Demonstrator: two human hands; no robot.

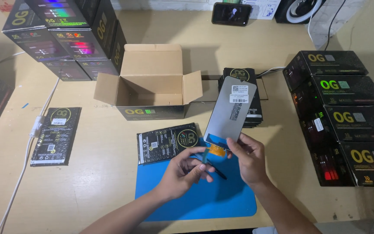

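While it hovers over the blue mat (221, 197), the right hand (248, 158) pinches the grey screen panel (230, 113) by its lower edge, tilted upright. The left hand (182, 171) curls closed around the panel's orange flex cable (216, 150), above that mat.

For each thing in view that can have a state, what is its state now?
Grey flat screen panel: tilted up, held at its lower end by right hand.
Left hand: pinching the panel's orange flex strip.
Brown cardboard box: open, flaps out.
Blue rubber mat: flat on table.
Black foil pouch: lying flat.
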